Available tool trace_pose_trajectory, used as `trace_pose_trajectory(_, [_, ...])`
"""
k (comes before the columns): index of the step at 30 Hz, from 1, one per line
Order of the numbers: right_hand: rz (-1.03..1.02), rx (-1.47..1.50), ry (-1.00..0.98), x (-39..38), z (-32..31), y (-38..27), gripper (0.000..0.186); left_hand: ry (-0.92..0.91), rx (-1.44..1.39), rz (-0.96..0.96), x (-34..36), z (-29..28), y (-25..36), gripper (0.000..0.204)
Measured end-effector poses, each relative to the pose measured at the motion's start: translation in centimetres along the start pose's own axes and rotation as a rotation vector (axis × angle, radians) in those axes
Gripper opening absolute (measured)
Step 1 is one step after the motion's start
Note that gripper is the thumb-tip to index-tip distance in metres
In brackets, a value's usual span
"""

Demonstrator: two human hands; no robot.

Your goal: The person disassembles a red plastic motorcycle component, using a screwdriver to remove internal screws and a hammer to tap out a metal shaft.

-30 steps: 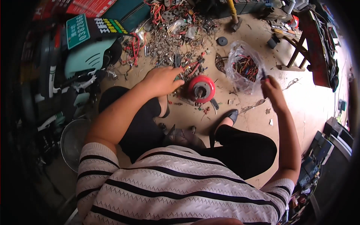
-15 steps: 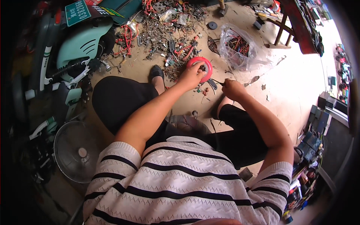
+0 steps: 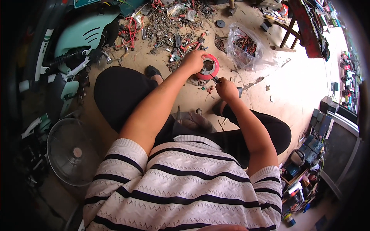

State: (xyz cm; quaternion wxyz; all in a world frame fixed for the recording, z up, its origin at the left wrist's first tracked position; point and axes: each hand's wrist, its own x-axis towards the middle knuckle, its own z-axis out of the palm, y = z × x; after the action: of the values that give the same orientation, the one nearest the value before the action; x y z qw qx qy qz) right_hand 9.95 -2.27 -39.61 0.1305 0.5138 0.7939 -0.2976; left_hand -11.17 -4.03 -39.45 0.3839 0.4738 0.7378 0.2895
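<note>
A round red part [image 3: 216,68] with a grey metal centre is tilted up just above the floor in front of me. My left hand [image 3: 193,62] grips its left upper rim, fingers wrapped over the edge. My right hand [image 3: 227,91] is closed round a thin dark tool [image 3: 214,78] that looks like a screwdriver. The tool points up and left, its tip at the metal centre of the red part; whether it touches cannot be made out. Small reddish bits [image 3: 210,89] lie on the floor close below.
Beyond my hands spreads a heap of screws, wires and small parts [image 3: 163,40]. A clear plastic bag of wires [image 3: 246,48] and a black disc [image 3: 220,24] lie behind. A green scooter body [image 3: 83,38] and a fan [image 3: 73,154] stand left; a crowded shelf [image 3: 304,161] is right.
My right hand has moved left and up, bringing the tool to the red part's centre. My left hand has shifted from the part's middle to its rim, and the part now faces me more.
</note>
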Motion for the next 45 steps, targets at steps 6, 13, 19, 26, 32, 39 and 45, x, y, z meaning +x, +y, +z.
trace_pose_trajectory(6, [0.026, -0.056, -0.002, 0.5, 0.2, -0.8, 0.032, 0.083, -0.062, -0.137, -0.4, -0.2, -0.6, 0.029])
trace_pose_trajectory(13, [0.060, -0.097, -0.067, 1.0, -0.4, -2.0, 0.032, 0.217, -0.301, -0.173, 1.0, 1.3, -1.9, 0.023])
trace_pose_trajectory(19, [0.096, -0.134, -0.117, 2.3, -0.9, -2.2, 0.031, 0.137, -0.558, -0.195, 1.3, 3.5, -2.8, 0.025])
trace_pose_trajectory(26, [0.055, -0.178, -0.118, 2.7, -0.7, -2.5, 0.031, 0.185, -0.626, -0.201, 2.4, 3.4, -3.7, 0.025])
trace_pose_trajectory(32, [0.029, -0.130, -0.055, 2.9, -0.4, -2.5, 0.031, 0.212, -0.585, -0.161, 2.5, 3.9, -4.5, 0.023])
trace_pose_trajectory(39, [0.054, -0.144, -0.070, 2.9, -0.4, -2.1, 0.031, 0.205, -0.616, -0.186, 2.5, 4.1, -4.4, 0.023])
trace_pose_trajectory(45, [0.010, -0.157, -0.106, 4.4, -0.2, -1.7, 0.029, 0.162, -0.582, -0.186, 2.1, 4.0, -3.9, 0.024])
